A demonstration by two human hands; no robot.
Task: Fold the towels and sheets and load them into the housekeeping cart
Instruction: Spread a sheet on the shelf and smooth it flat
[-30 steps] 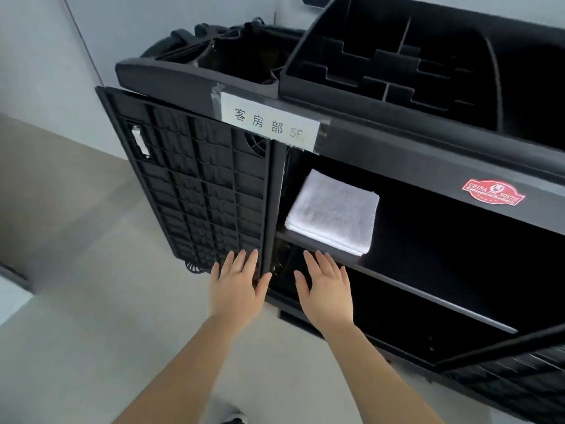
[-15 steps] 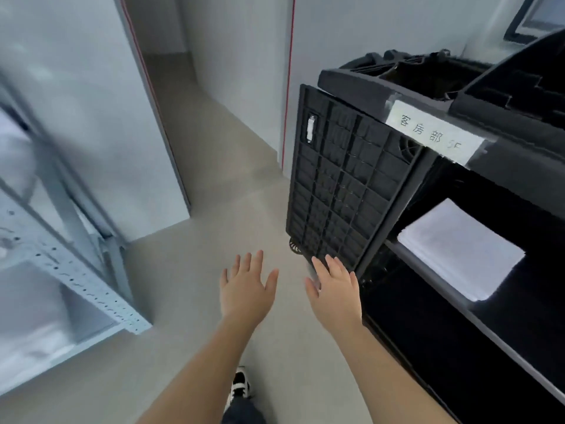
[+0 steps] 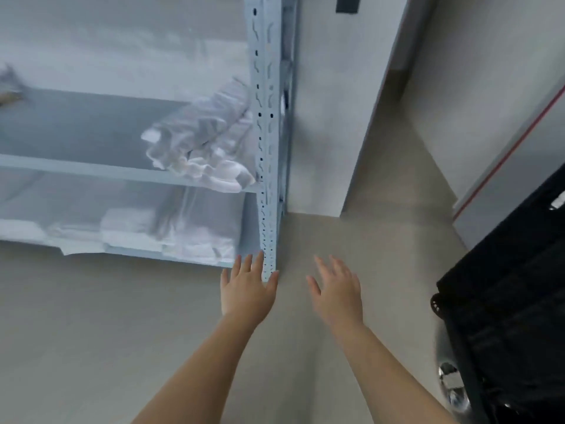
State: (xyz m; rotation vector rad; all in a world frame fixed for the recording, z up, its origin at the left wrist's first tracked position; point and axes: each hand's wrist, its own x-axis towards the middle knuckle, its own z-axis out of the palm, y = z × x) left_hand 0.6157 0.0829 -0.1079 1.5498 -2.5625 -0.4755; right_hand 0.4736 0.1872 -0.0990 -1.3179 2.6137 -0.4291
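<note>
Both my hands are empty, fingers spread apart — the left hand (image 3: 247, 290) and the right hand (image 3: 336, 290) hover over the floor. The crumpled linen (image 3: 201, 148) lies unfolded on the middle shelf of the metal rack (image 3: 269, 123) at 11 o'clock; more white linen (image 3: 146, 234), blurred, is below. The black cart (image 3: 513, 301) stands at 3 o'clock — I judge most folding is left.

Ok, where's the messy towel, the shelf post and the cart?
messy towel (image 3: 198, 148), head view, middle of the crumpled heap
shelf post (image 3: 265, 117), head view, its holed front face
cart (image 3: 513, 301), head view, black side panel
</note>
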